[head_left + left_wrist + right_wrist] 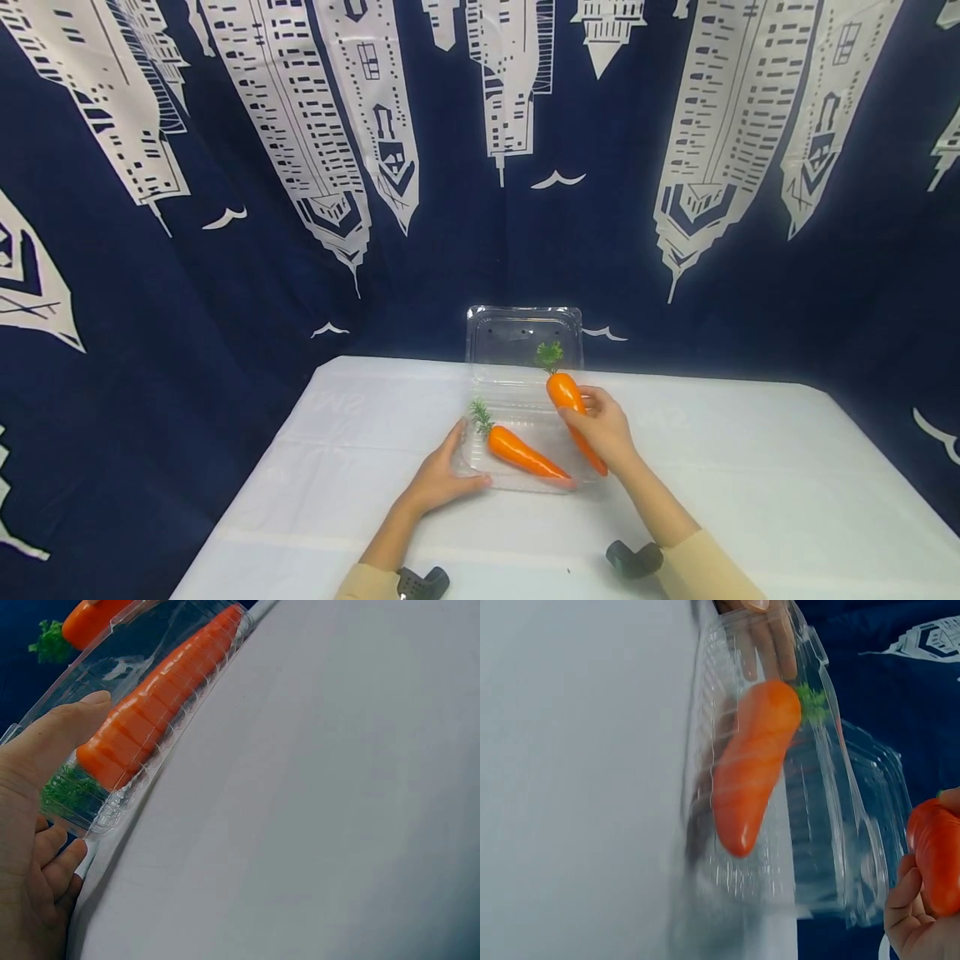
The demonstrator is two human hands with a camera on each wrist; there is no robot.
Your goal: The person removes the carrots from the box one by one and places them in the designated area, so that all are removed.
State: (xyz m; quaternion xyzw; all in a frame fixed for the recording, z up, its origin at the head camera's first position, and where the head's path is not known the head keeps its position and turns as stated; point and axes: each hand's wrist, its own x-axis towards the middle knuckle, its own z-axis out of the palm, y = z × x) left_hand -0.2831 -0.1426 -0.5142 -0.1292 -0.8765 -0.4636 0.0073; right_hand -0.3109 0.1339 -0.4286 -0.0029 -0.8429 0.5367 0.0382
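Note:
A clear plastic clamshell box (517,414) sits on the white table, its lid (510,333) raised at the back. One orange carrot (522,452) with a green top lies slantwise in the box, tip toward the front right. My left hand (441,481) grips the left end of the box, thumb at the front wall and fingers round the side; the left wrist view shows the thumb (71,724) over the rim. A second carrot (564,390) is pinched in my right hand (609,427), above the right part of the box, leafy top pointing away and tip toward the front right.
The white table (712,467) extends on both sides of the box. Behind it hangs a dark blue curtain (480,250) printed with white buildings. Dark wrist mounts (633,558) are on both forearms.

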